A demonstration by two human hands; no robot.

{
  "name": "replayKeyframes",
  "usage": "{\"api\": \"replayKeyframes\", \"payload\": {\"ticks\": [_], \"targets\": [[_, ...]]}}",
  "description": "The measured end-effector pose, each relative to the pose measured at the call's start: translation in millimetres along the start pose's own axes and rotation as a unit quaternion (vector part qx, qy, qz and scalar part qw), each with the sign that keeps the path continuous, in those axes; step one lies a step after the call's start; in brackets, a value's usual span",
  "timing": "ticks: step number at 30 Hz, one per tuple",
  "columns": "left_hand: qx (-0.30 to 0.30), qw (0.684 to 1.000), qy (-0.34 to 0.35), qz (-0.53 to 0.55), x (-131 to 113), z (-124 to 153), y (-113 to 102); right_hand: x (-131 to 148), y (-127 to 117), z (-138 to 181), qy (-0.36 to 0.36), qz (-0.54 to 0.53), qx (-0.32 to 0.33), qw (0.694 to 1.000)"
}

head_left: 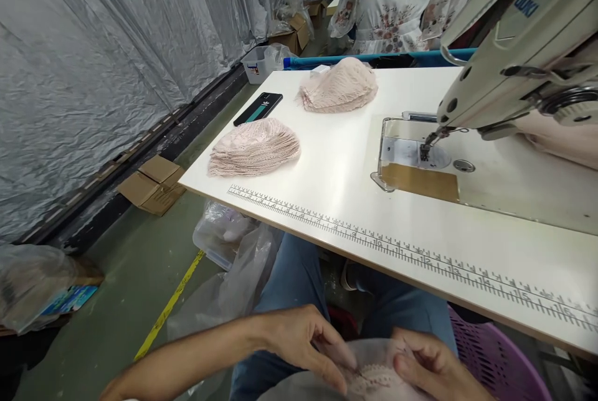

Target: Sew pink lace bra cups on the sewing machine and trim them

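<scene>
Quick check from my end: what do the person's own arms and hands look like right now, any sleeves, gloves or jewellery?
Both are bare. The left hand and its forearm show no sleeve, glove, watch or ring. The right hand also has no glove or ring in view; its forearm is mostly cut off by the frame edge, so any sleeve there cannot be told.

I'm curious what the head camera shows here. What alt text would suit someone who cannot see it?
Seated at a white sewing table, a person pinches a pale pink lace piece in the lap with the left hand and right hand. Two stacks of similar lace pieces, a phone and a sewing machine sit on the table.
</scene>
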State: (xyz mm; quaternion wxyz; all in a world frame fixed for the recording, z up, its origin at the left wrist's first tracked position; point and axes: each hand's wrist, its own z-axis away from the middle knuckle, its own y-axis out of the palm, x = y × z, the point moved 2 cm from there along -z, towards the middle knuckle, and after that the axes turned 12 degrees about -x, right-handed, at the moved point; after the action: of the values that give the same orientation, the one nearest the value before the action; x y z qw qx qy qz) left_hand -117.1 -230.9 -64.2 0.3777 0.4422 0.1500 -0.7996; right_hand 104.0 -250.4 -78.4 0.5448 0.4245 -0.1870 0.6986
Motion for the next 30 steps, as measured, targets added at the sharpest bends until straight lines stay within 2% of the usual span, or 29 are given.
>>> {"api": "replayKeyframes", "payload": {"ticks": [3,10,15,20,26,30], "targets": [[-0.010,1.000,-0.002,0.022,-1,-4,4,3,-3,2,-0.007,0.004,-0.007,1.000],[0.067,0.995,-0.033,0.072,0,-1,-3,-2,-1,0,-0.012,0.021,0.028,0.999],[0.042,0.997,-0.027,0.058,-4,0,-7,-1,3,0,-0.012,0.014,0.037,0.999],[0.027,0.999,-0.018,0.044,-12,0,-1,-1,4,1,-0.005,0.013,0.034,0.999],[-0.061,0.998,-0.025,0.009,-15,-4,9,-3,2,0,-0.011,0.022,0.027,0.999],[-0.035,0.997,-0.036,0.053,-13,-3,10,-4,-1,2,-0.024,0.023,0.049,0.998]]}}
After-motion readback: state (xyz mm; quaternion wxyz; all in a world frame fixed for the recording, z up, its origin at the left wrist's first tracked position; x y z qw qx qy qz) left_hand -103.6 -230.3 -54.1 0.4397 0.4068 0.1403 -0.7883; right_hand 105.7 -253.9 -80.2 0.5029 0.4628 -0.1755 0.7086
